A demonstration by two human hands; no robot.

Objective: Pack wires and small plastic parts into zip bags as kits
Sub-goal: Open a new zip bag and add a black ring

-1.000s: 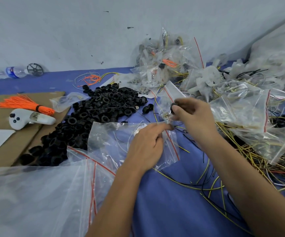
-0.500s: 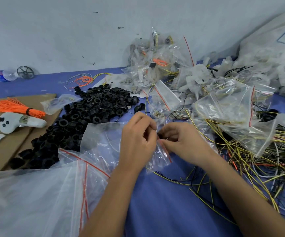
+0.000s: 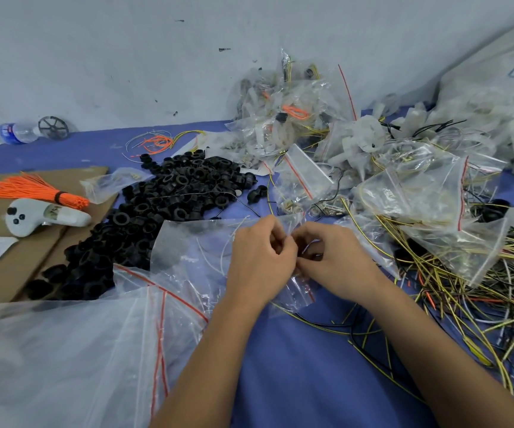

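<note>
1. A heap of black rings (image 3: 169, 208) lies to the left of the hands, and tangled wires (image 3: 453, 291) lie to the right.
2. The small bag (image 3: 295, 288) sits between the hands, hanging toward the person.
3. The left hand (image 3: 261, 257) and right hand (image 3: 339, 257) both pinch the bag's top, knuckles nearly touching.
</note>
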